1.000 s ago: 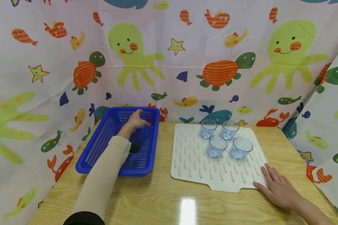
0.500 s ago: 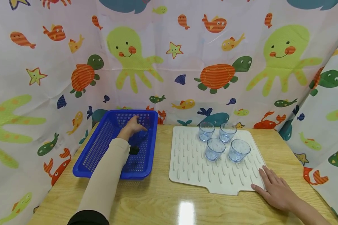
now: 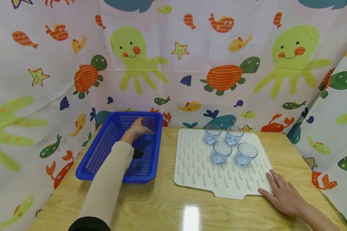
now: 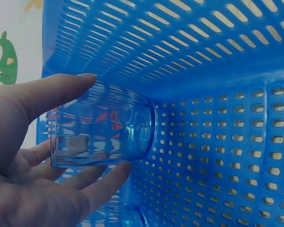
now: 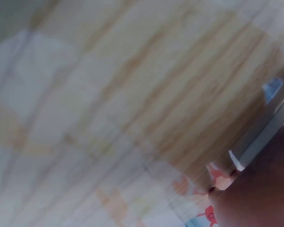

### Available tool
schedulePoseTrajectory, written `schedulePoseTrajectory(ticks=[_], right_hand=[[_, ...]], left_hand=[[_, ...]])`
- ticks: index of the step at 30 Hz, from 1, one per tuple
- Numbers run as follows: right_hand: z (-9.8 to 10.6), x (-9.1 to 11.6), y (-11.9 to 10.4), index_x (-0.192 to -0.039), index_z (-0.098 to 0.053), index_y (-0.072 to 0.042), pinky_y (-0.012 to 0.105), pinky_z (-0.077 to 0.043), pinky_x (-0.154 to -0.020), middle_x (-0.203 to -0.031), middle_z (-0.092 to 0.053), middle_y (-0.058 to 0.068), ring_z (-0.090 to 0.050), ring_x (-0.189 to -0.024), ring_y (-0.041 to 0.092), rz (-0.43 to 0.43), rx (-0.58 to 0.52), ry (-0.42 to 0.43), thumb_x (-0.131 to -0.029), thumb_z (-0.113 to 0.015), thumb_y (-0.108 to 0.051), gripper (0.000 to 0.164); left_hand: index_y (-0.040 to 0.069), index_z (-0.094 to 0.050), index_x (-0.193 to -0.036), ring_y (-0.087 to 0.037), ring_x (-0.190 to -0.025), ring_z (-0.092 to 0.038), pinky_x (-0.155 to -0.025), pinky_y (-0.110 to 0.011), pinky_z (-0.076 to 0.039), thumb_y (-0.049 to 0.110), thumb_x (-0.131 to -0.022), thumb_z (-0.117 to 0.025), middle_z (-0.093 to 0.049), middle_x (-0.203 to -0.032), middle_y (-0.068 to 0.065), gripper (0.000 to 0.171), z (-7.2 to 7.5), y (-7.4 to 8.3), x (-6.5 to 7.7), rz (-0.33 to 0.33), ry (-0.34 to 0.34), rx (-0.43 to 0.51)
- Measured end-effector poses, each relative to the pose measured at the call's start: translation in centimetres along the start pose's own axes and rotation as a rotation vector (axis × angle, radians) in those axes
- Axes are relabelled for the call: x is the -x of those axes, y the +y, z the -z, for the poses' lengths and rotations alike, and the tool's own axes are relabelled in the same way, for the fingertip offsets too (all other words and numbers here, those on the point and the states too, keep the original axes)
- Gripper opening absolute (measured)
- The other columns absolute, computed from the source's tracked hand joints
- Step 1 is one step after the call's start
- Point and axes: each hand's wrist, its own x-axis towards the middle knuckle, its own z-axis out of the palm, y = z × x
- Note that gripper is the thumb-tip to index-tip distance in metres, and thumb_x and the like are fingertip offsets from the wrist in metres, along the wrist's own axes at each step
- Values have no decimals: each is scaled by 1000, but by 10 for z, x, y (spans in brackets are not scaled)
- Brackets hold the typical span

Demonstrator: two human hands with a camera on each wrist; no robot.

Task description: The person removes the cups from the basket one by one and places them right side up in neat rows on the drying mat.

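Inside the blue plastic basket (image 3: pixel 159 157), my left hand (image 3: pixel 136 130) holds a clear blue drinking glass (image 4: pixel 104 125). The left wrist view shows the thumb along one side of the glass and the fingers curled round the other, its rim toward the palm. Part of a second glass (image 4: pixel 128 218) shows below those fingers. My right hand (image 3: pixel 286 196) lies flat with fingers spread, fingertips at the right edge of a white ridged drying mat (image 3: pixel 193 170). Several similar glasses (image 3: pixel 245 155) stand on the mat.
A small dark thing (image 3: pixel 137 153) shows beside the left cuff, over the basket. The basket and mat sit side by side on a wooden table (image 3: pixel 164 205). A curtain (image 3: pixel 167 93) printed with sea animals hangs behind and at both sides.
My left hand has come down slightly and a little toward the near side within the basket. The right hand stays at the mat's edge, and the head view has shifted a little.
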Motion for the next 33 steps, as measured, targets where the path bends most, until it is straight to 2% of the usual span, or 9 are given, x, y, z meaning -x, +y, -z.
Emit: schedulePoseTrajectory(ticks=[7,15,20,33], right_hand=[[0,-2,2,-153,-25,16,81,-14,-104,-156,-20,43,-19,-140,64,6,-6,-9,-102,-52,-58,94],[1,-3,2,-153,-24,16,81,-13,-105,-156,-19,43,-18,-141,64,8,-10,-13,-102,-51,-58,94],[0,-1,2,-153,-24,16,81,-12,-105,-156,-19,44,-18,-141,64,4,-19,-18,-102,-51,-58,94],[1,-2,-1,-153,-24,17,82,-12,-104,-155,-20,44,-18,-140,64,2,-15,-11,-102,-51,-58,94]], left_hand=[[3,-28,-157,-44,-137,-46,-110,-57,-43,9,-84,-82,-40,-155,-24,90,2,8,6,-27,10,6],[2,-31,-155,-41,-138,-45,-111,-54,-43,10,-84,-84,-43,-154,-23,89,4,18,15,-106,12,38],[4,-32,-155,-41,-137,-46,-110,-55,-44,10,-84,-84,-42,-155,-22,87,4,21,21,-100,14,55],[6,-30,-159,-40,-144,-38,-113,-56,-39,10,-86,-82,-42,-156,-18,90,12,39,40,-192,29,129]])
